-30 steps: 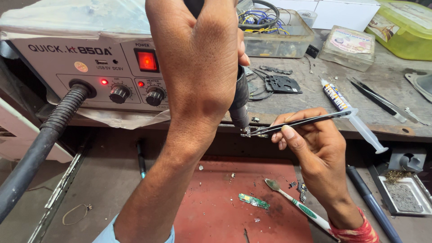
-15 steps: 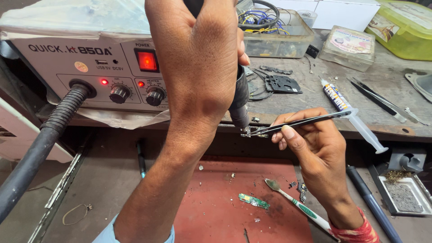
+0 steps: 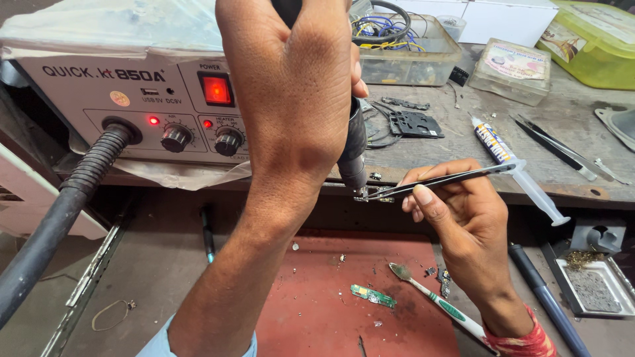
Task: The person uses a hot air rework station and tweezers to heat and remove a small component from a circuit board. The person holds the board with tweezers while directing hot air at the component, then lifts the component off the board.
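My left hand [image 3: 294, 99] is raised and wrapped around the black handle of a hot-air wand [image 3: 352, 149], its nozzle pointing down. My right hand [image 3: 463, 225] pinches black tweezers [image 3: 436, 182], which hold a tiny circuit part [image 3: 365, 194] right under the nozzle tip. Both hover in front of the bench edge, above a red mat [image 3: 344, 297]. A thick ribbed hose [image 3: 59, 218] runs from the grey hot-air station [image 3: 145, 99], whose red power switch glows.
On the red mat lie a small green circuit board [image 3: 374, 296] and a toothbrush [image 3: 436, 304]. The bench holds a syringe tube [image 3: 516, 165], spare tweezers [image 3: 562, 151], a black phone frame part [image 3: 413, 123], a clear box of wires [image 3: 403, 46] and a green lidded box [image 3: 595, 43].
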